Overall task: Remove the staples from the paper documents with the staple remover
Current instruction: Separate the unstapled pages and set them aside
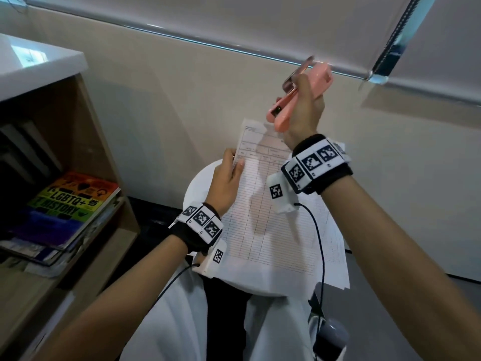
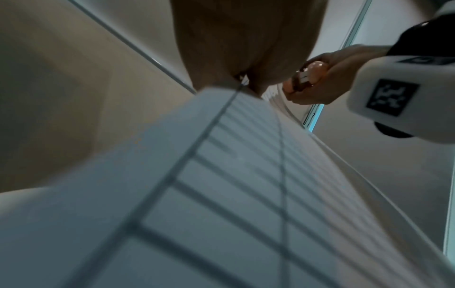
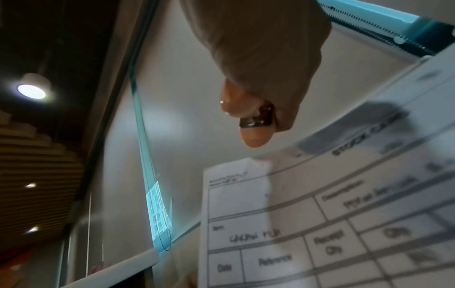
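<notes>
Item: our left hand (image 1: pixel 227 178) pinches the papers' (image 1: pixel 263 204) left edge; right hand (image 1: pixel 304 110), gripping the remover (image 1: pixel 291 100), hovers just beyond their far corner.

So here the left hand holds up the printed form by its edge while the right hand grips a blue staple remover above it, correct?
Not quite: the staple remover is pink, not blue, as the head view shows. The rest holds: the left hand holds up the printed form by its edge, and the right hand grips the remover above it.
</notes>
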Demonstrator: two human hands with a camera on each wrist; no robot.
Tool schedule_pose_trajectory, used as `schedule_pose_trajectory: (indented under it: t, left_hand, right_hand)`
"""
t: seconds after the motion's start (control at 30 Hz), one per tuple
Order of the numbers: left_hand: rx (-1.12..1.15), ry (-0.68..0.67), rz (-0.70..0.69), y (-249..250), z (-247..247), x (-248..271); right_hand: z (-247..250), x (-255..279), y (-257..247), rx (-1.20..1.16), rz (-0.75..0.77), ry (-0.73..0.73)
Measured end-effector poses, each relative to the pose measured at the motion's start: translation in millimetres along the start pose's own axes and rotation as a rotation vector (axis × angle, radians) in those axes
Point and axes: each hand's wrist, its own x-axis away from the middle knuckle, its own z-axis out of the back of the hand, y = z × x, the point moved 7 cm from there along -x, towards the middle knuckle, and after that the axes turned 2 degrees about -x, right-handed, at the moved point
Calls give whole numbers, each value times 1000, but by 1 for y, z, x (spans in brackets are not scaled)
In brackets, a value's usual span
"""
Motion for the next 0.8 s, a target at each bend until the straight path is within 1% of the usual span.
schedule_pose_trajectory:
  t: [0.17, 0.27, 0.37, 0.47, 0.67, 0.8]
  left_hand:
    - [-22, -24, 19, -3, -3, 11]
    - [-30, -19, 18, -2, -3, 11]
    - [-23, -10, 14, 1, -3, 8]
    - [-44, -29, 7, 1, -5, 5]
    - [-57, -49, 0, 0, -4, 2]
    - [-15, -25, 9, -2, -1, -1]
  right_hand:
    - [-2, -3, 13, 79, 3, 49]
    - [-3, -5, 16, 208, 72, 56]
    - [-8, -4, 20, 306, 137, 8]
    - [-12, -4, 21, 384, 196, -2]
    - [-24, 1, 21, 365, 256, -59]
    - [-25, 2, 17, 337, 278, -96]
